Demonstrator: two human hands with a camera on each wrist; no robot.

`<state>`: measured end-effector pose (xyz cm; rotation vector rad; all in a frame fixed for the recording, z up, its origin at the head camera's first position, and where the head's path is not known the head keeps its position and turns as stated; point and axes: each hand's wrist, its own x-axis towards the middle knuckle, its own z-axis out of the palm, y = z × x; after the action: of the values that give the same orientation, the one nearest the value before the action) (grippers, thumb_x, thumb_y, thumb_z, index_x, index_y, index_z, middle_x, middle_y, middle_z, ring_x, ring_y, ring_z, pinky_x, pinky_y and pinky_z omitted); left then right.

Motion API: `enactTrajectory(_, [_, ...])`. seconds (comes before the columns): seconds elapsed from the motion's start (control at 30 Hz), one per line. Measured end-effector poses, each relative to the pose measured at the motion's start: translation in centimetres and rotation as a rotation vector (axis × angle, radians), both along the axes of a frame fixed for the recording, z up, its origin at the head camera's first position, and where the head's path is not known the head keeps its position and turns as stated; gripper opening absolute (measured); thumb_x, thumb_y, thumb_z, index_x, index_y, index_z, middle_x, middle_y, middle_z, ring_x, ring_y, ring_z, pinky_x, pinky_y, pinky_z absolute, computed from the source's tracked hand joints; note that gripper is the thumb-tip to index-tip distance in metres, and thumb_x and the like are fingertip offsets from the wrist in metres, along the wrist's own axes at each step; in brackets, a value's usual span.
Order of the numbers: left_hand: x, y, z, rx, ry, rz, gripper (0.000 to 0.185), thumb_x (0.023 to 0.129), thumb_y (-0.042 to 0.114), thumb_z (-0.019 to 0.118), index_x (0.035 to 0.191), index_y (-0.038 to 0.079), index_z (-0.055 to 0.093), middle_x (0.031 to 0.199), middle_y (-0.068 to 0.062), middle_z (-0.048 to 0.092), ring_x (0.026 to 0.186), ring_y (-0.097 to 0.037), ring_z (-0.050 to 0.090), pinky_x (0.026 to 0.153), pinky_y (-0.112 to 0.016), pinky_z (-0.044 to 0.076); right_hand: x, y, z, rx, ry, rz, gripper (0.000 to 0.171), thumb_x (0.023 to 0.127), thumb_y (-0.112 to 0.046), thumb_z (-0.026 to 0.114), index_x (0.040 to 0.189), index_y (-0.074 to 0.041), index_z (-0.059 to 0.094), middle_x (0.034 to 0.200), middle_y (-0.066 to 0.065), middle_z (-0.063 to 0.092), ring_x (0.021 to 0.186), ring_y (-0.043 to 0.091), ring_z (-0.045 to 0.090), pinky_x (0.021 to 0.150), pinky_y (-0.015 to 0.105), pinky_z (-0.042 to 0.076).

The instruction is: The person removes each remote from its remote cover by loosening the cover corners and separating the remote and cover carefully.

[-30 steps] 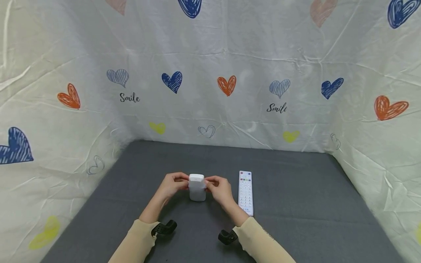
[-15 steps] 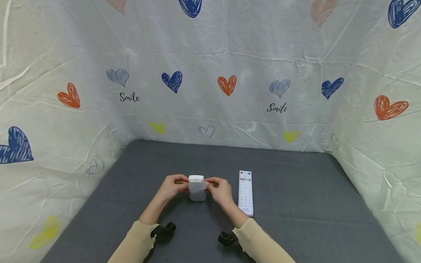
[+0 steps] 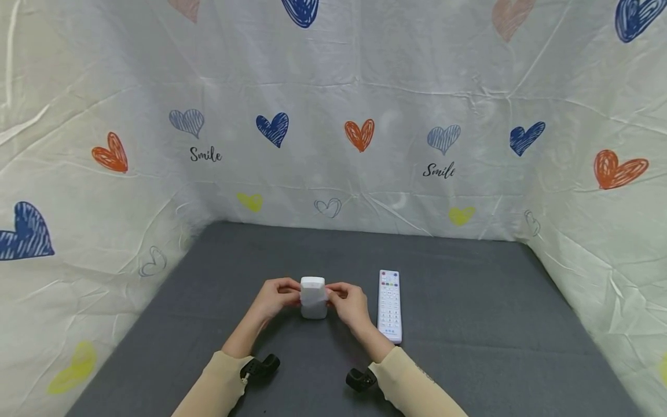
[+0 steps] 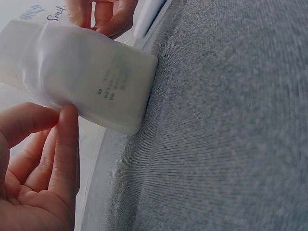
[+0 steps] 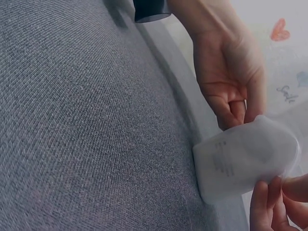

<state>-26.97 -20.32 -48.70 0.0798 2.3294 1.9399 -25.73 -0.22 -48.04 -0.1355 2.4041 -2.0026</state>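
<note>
A small white device [image 3: 313, 297], wrapped in a thin clear film, was held between both hands just above the grey cloth-covered table [image 3: 469, 324], near the middle of its front edge. The left hand [image 3: 275, 298] pinched the device's left side, the fingers [image 4: 65, 139] being curled against the wrapped face, and the right hand [image 3: 351, 302] pinched the opposite side, the fingertips [image 5: 269, 202] being closed on the loose film at the corner. In the wrist views the device was seen tilted, its lower corner set close to the cloth or touching it; which of the two could not be told. Small grey print was visible on its underside, too blurred to be read. A white remote control [image 3: 389, 304] lay flat on the table just to the right of the right hand, its length running from the front edge towards the back, and it was touched by neither hand. The table was enclosed on three sides by a white sheet printed with hearts [image 3: 359, 134]. The step in hand was judged to be the working loose of the film from the device. For the next move, a firm hold by the left hand would be called for while the film was drawn away by the right, without the device being let slip.
</note>
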Motion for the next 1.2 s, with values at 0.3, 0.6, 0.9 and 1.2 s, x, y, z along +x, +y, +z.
enactTrajectory(0.3, [0.2, 0.0, 0.1, -0.011, 0.000, 0.000, 0.015, 0.085, -0.005, 0.062, 0.098, -0.010, 0.063, 0.085, -0.009, 0.070, 0.071, -0.013, 0.065, 0.071, -0.035, 0.057, 0.1, -0.1, -0.1, -0.031, -0.034, 0.000, 0.014, 0.088, -0.009, 0.066, 0.097, 0.001, 0.072, 0.085, 0.013, 0.071, 0.068, 0.015, 0.067, 0.070, 0.036, 0.058])
enactTrajectory(0.6, [0.6, -0.2, 0.1, -0.030, 0.002, -0.021, 0.016, 0.086, -0.003, 0.062, 0.100, -0.011, 0.063, 0.086, -0.009, 0.070, 0.072, -0.012, 0.065, 0.072, -0.036, 0.057, 0.3, -0.1, -0.5, -0.193, -0.143, 0.026, 0.019, 0.088, -0.002, 0.062, 0.103, 0.009, 0.067, 0.094, 0.017, 0.071, 0.071, 0.009, 0.062, 0.074, 0.035, 0.058])
enactTrajectory(0.9, [0.3, -0.2, -0.5, -0.008, -0.009, -0.034, 0.016, 0.085, -0.006, 0.061, 0.099, -0.013, 0.062, 0.085, -0.010, 0.070, 0.071, -0.014, 0.066, 0.072, -0.036, 0.057, 0.9, 0.0, 0.9, -0.199, -0.173, 0.048, 0.020, 0.089, 0.003, 0.058, 0.104, 0.015, 0.064, 0.095, 0.021, 0.069, 0.071, 0.009, 0.061, 0.076, 0.036, 0.057])
enactTrajectory(1.2, [0.3, 0.0, -0.4, -0.024, -0.023, -0.015, 0.015, 0.085, -0.004, 0.063, 0.099, -0.010, 0.064, 0.087, -0.011, 0.070, 0.072, -0.014, 0.066, 0.071, -0.036, 0.058, -0.1, -0.1, -0.3, -0.180, -0.167, 0.035, 0.018, 0.087, 0.001, 0.062, 0.101, 0.011, 0.067, 0.088, 0.016, 0.070, 0.065, 0.008, 0.060, 0.068, 0.029, 0.057])
